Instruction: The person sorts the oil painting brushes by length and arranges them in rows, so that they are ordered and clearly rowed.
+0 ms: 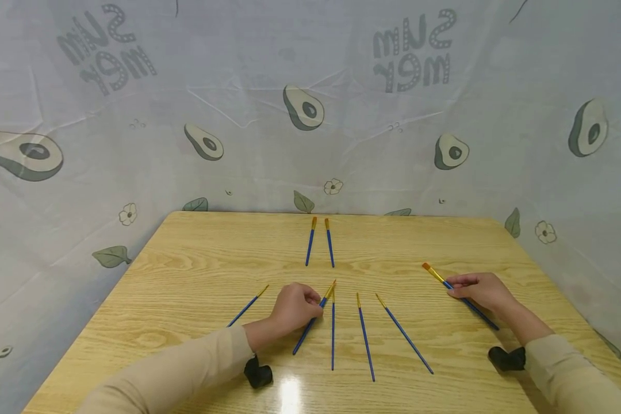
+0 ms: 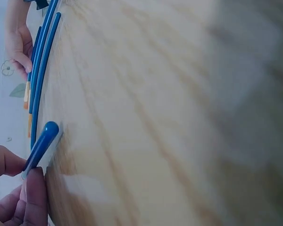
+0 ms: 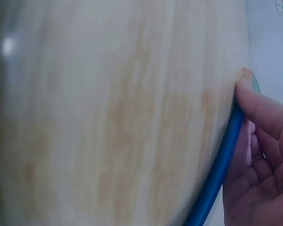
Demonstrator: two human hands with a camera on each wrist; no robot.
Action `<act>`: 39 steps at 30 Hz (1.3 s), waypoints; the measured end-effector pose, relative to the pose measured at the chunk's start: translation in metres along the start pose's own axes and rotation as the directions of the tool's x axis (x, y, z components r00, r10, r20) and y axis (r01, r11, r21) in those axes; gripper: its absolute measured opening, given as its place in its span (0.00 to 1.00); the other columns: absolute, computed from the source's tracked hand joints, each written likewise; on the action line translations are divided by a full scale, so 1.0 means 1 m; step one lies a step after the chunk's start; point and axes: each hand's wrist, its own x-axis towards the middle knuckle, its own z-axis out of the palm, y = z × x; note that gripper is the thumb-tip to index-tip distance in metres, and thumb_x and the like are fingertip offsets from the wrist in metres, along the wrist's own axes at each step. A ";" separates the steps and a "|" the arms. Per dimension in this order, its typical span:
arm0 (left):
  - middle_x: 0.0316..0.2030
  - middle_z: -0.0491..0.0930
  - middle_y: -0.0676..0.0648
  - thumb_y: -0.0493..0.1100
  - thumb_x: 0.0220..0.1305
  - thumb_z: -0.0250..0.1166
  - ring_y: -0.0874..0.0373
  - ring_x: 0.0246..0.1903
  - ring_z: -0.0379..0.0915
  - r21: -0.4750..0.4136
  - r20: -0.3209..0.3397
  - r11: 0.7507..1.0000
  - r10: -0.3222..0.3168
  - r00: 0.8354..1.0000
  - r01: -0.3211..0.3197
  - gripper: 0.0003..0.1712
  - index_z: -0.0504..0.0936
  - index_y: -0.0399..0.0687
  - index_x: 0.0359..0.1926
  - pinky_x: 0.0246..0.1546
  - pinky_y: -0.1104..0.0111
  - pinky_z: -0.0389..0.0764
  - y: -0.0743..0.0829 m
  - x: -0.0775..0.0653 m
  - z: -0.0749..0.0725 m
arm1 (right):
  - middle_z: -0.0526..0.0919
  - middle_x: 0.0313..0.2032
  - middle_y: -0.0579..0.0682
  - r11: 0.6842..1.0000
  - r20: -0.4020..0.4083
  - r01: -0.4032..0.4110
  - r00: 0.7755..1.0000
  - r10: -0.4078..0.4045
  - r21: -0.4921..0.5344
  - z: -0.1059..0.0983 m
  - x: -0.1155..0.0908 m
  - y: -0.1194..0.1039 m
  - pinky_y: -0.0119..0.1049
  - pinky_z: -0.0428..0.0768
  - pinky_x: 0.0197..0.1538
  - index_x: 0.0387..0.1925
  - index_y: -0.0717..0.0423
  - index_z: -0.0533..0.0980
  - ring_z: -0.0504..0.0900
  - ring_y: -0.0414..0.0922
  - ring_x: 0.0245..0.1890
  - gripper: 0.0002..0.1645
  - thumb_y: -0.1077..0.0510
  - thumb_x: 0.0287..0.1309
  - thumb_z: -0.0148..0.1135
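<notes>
Near the middle of the table, my left hand [image 1: 296,309] pinches a paintbrush [image 1: 303,337] with a blue handle, its bristles angled away and to the right. In the left wrist view, thumb and fingers grip that handle [image 2: 43,141]. At the right, my right hand [image 1: 483,292] holds a wider flat paintbrush [image 1: 434,273] between thumb and fingers, bristles pointing to the far left. The right wrist view shows its blue handle [image 3: 219,169] running below the thumb. Close beside the left-hand brush lies a thin paintbrush [image 1: 333,339], its tip partly overlapped by the held one.
Two thin paintbrushes, one upright [image 1: 365,342] and one slanted [image 1: 406,335], lie right of centre. Another slanted paintbrush [image 1: 247,306] lies left of my left hand. Two flat paintbrushes [image 1: 309,244] lie at the back of the wooden table [image 1: 212,247]. A patterned cloth [image 1: 259,155] hangs behind.
</notes>
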 end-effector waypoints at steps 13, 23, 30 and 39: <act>0.22 0.80 0.51 0.31 0.53 0.69 0.61 0.13 0.72 -0.187 0.051 0.976 -0.101 0.994 0.109 0.06 0.86 0.36 0.34 0.14 0.69 0.77 0.000 -0.003 -0.003 | 0.80 0.50 0.62 1.000 -0.028 -0.023 0.999 0.023 0.008 0.000 -0.001 -0.001 0.36 0.80 0.41 0.55 0.68 0.78 0.79 0.48 0.44 0.28 0.52 0.59 0.69; 0.28 0.82 0.50 0.32 0.58 0.67 0.57 0.21 0.77 -0.265 0.011 0.962 -0.058 0.998 0.059 0.10 0.86 0.36 0.42 0.19 0.65 0.80 0.000 0.001 -0.006 | 0.76 0.55 0.67 1.000 -0.012 0.007 1.000 -0.007 0.022 0.003 0.000 -0.007 0.33 0.81 0.40 0.56 0.70 0.76 0.80 0.48 0.46 0.28 0.53 0.62 0.66; 0.30 0.81 0.49 0.34 0.60 0.67 0.59 0.25 0.77 -0.304 -0.026 0.951 -0.057 0.998 0.047 0.12 0.85 0.36 0.45 0.23 0.66 0.82 0.001 0.003 -0.010 | 0.79 0.52 0.63 0.998 -0.004 0.015 1.000 -0.015 0.066 0.001 0.003 -0.019 0.33 0.81 0.43 0.58 0.71 0.74 0.79 0.40 0.44 0.29 0.53 0.63 0.65; 0.35 0.83 0.46 0.33 0.60 0.67 0.58 0.32 0.79 -0.433 -0.003 0.896 -0.107 0.994 0.096 0.15 0.84 0.34 0.49 0.30 0.66 0.83 0.004 0.003 -0.014 | 0.79 0.53 0.63 0.994 0.003 0.019 1.000 -0.020 0.105 0.005 0.006 -0.028 0.37 0.81 0.46 0.61 0.72 0.71 0.81 0.44 0.46 0.30 0.54 0.66 0.62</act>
